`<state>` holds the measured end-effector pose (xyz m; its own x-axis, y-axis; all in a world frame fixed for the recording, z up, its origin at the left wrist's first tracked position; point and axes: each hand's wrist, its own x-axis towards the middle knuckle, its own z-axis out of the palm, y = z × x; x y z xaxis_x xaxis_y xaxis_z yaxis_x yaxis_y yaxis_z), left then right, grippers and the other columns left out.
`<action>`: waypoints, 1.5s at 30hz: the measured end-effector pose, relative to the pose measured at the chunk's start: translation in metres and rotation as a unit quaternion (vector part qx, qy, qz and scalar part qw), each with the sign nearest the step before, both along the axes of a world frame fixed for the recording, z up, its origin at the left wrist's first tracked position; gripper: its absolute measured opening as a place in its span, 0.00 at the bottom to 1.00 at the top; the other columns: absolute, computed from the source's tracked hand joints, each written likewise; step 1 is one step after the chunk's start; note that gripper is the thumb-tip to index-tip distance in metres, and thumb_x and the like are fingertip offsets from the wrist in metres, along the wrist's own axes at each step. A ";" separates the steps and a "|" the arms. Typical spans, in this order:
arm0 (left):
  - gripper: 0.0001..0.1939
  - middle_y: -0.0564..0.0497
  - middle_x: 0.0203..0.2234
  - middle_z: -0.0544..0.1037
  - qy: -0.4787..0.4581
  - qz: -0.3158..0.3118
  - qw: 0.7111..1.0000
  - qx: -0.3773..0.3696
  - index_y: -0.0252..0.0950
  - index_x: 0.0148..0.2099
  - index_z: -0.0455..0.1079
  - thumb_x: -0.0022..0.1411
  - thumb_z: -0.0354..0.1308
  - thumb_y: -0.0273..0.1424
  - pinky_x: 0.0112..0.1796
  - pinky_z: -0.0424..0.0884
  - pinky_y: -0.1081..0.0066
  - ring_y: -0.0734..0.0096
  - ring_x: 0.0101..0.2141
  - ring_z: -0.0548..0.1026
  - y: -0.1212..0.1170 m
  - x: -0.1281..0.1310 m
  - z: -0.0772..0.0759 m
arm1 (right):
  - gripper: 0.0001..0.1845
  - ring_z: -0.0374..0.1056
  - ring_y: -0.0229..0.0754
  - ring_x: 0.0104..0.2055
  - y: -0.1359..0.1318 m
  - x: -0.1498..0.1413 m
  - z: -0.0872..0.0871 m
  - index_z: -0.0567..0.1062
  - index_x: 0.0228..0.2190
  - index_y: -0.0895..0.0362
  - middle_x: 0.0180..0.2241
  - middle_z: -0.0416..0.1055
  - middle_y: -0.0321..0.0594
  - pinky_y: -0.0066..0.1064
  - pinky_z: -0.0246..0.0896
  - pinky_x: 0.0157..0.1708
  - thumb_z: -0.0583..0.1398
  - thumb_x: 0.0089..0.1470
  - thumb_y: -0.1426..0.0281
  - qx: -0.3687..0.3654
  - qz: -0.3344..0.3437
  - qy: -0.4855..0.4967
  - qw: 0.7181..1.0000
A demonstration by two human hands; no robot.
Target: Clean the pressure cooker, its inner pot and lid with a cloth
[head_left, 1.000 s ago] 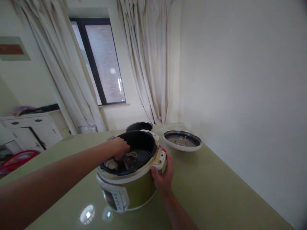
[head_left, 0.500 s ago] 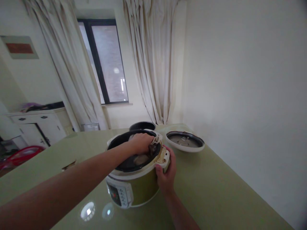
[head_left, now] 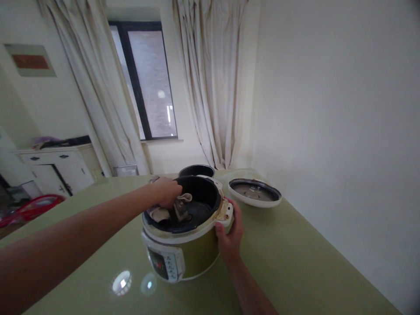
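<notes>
The cooker (head_left: pixel 201 258) stands open on the green counter (head_left: pixel 302 267), between the two hands, with its control panel (head_left: pixel 164 262) turned to the near left. The left hand (head_left: pixel 166 193) reaches in from the left over the cooker's rim, its fingers curled and clamped on a crumpled cloth (head_left: pixel 180 210). The cloth lies directly under and around that hand, bunched against the left part of the dark interior; a fold of it sticks out to the right of the knuckles, and another part spreads over the near left rim. The fingertips are hidden in the cloth.

The right hand (head_left: pixel 230 236) is clamped on the side handle (head_left: pixel 225 212) at the cooker's right, thumb on the near side and fingers round the far side. It is well apart from the cloth.

To the far right of the cooker, the lid (head_left: pixel 256 194) lies with its inner face up. A dark pot (head_left: pixel 197 169) stands just beyond the cooker.
</notes>
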<state>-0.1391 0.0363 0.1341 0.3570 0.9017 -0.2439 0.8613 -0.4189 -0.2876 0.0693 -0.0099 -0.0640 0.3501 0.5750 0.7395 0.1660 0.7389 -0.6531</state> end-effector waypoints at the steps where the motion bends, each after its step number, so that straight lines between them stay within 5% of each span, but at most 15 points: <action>1: 0.09 0.35 0.34 0.85 -0.012 0.015 0.999 -0.040 0.35 0.32 0.82 0.45 0.73 0.29 0.42 0.76 0.52 0.40 0.39 0.83 -0.001 0.005 0.002 | 0.36 0.71 0.59 0.59 0.001 0.000 0.000 0.67 0.63 0.55 0.59 0.72 0.54 0.53 0.67 0.59 0.63 0.61 0.51 0.001 0.001 0.001 1.000; 4: 0.10 0.47 0.29 0.85 -0.081 0.033 0.981 -0.174 0.37 0.31 0.82 0.42 0.74 0.33 0.38 0.77 0.64 0.52 0.35 0.83 -0.005 0.018 0.008 | 0.36 0.71 0.59 0.59 0.003 0.001 0.000 0.67 0.63 0.55 0.59 0.72 0.54 0.53 0.67 0.58 0.64 0.60 0.52 0.006 0.000 0.003 1.000; 7: 0.16 0.53 0.34 0.86 -0.173 0.039 0.954 -0.243 0.38 0.41 0.83 0.53 0.67 0.42 0.36 0.77 0.70 0.61 0.36 0.82 -0.012 0.023 0.011 | 0.35 0.71 0.58 0.59 0.004 0.001 -0.001 0.68 0.63 0.55 0.59 0.72 0.53 0.52 0.66 0.58 0.64 0.60 0.52 0.006 -0.004 0.006 1.000; 11: 0.25 0.51 0.42 0.86 -0.393 0.046 0.882 -0.255 0.38 0.51 0.80 0.61 0.63 0.50 0.40 0.77 0.70 0.62 0.40 0.83 -0.028 0.027 0.011 | 0.34 0.69 0.57 0.60 0.001 -0.002 -0.002 0.66 0.65 0.55 0.60 0.71 0.53 0.51 0.65 0.60 0.62 0.63 0.54 0.010 -0.001 0.005 1.000; 13: 0.23 0.51 0.43 0.86 -0.443 0.021 0.876 -0.191 0.39 0.49 0.81 0.59 0.65 0.49 0.43 0.76 0.68 0.59 0.42 0.82 -0.036 0.035 0.011 | 0.34 0.67 0.58 0.63 0.000 -0.004 -0.001 0.63 0.67 0.55 0.63 0.68 0.55 0.52 0.64 0.61 0.59 0.66 0.54 0.011 -0.010 -0.005 1.000; 16: 0.21 0.48 0.43 0.85 -0.388 -0.019 0.921 -0.038 0.40 0.47 0.81 0.58 0.67 0.47 0.47 0.74 0.66 0.55 0.45 0.81 -0.044 0.052 0.011 | 0.34 0.62 0.58 0.67 0.003 -0.002 0.000 0.61 0.69 0.56 0.66 0.63 0.56 0.53 0.61 0.63 0.54 0.70 0.53 0.014 -0.033 -0.018 0.999; 18: 0.25 0.46 0.45 0.85 -0.376 -0.023 0.926 -0.004 0.40 0.50 0.80 0.57 0.68 0.50 0.47 0.73 0.64 0.53 0.45 0.81 -0.048 0.059 0.007 | 0.34 0.61 0.57 0.68 0.007 0.005 0.002 0.61 0.69 0.57 0.67 0.63 0.56 0.54 0.58 0.65 0.52 0.71 0.52 0.015 -0.041 -0.019 0.999; 23: 0.30 0.51 0.41 0.85 -0.414 -0.025 0.887 -0.204 0.39 0.50 0.80 0.56 0.67 0.56 0.46 0.74 0.66 0.59 0.43 0.81 -0.047 0.036 0.001 | 0.32 0.60 0.54 0.69 0.012 0.029 0.009 0.62 0.69 0.54 0.68 0.63 0.52 0.52 0.57 0.67 0.51 0.71 0.51 -0.011 0.018 -0.047 0.999; 27: 0.22 0.52 0.40 0.85 -0.358 -0.007 0.906 -0.227 0.38 0.46 0.81 0.52 0.71 0.45 0.45 0.74 0.67 0.60 0.42 0.81 -0.036 0.003 0.015 | 0.32 0.59 0.53 0.71 0.008 0.030 0.008 0.61 0.69 0.54 0.69 0.63 0.51 0.53 0.55 0.68 0.52 0.71 0.53 -0.041 0.042 -0.038 0.998; 30: 0.21 0.52 0.41 0.86 -0.244 -0.029 0.956 -0.158 0.41 0.45 0.81 0.47 0.73 0.37 0.46 0.74 0.65 0.58 0.43 0.81 -0.032 -0.010 0.030 | 0.33 0.59 0.54 0.71 0.008 0.025 0.007 0.61 0.69 0.55 0.69 0.62 0.52 0.54 0.54 0.69 0.52 0.71 0.53 -0.048 0.034 -0.014 0.998; 33: 0.20 0.46 0.44 0.85 -0.103 -0.054 0.993 -0.001 0.43 0.46 0.79 0.47 0.72 0.33 0.48 0.74 0.59 0.51 0.45 0.81 -0.034 -0.015 0.035 | 0.33 0.59 0.54 0.71 0.010 0.025 0.004 0.62 0.69 0.54 0.69 0.63 0.51 0.54 0.54 0.69 0.54 0.71 0.52 -0.048 0.041 0.001 0.998; 36: 0.19 0.41 0.46 0.84 -0.025 -0.077 0.992 0.093 0.43 0.48 0.77 0.53 0.67 0.29 0.47 0.74 0.54 0.44 0.48 0.81 -0.036 -0.018 0.030 | 0.35 0.59 0.53 0.71 0.011 0.029 -0.010 0.59 0.71 0.53 0.71 0.60 0.50 0.51 0.58 0.67 0.54 0.70 0.51 -0.057 0.079 0.002 0.995; 40: 0.16 0.40 0.43 0.83 -0.017 -0.083 0.992 0.093 0.42 0.49 0.76 0.57 0.65 0.32 0.44 0.75 0.52 0.43 0.46 0.81 -0.028 -0.019 0.016 | 0.38 0.65 0.53 0.66 0.011 0.026 -0.049 0.59 0.71 0.52 0.69 0.64 0.50 0.50 0.64 0.63 0.56 0.68 0.49 -0.089 0.105 -0.018 0.990; 45: 0.16 0.39 0.50 0.80 -0.046 -0.058 0.990 0.119 0.42 0.53 0.75 0.63 0.60 0.25 0.50 0.74 0.49 0.44 0.53 0.78 -0.009 -0.006 -0.003 | 0.37 0.61 0.54 0.70 0.012 0.016 -0.079 0.63 0.69 0.53 0.67 0.66 0.50 0.55 0.58 0.67 0.56 0.68 0.49 -0.107 0.072 -0.021 0.991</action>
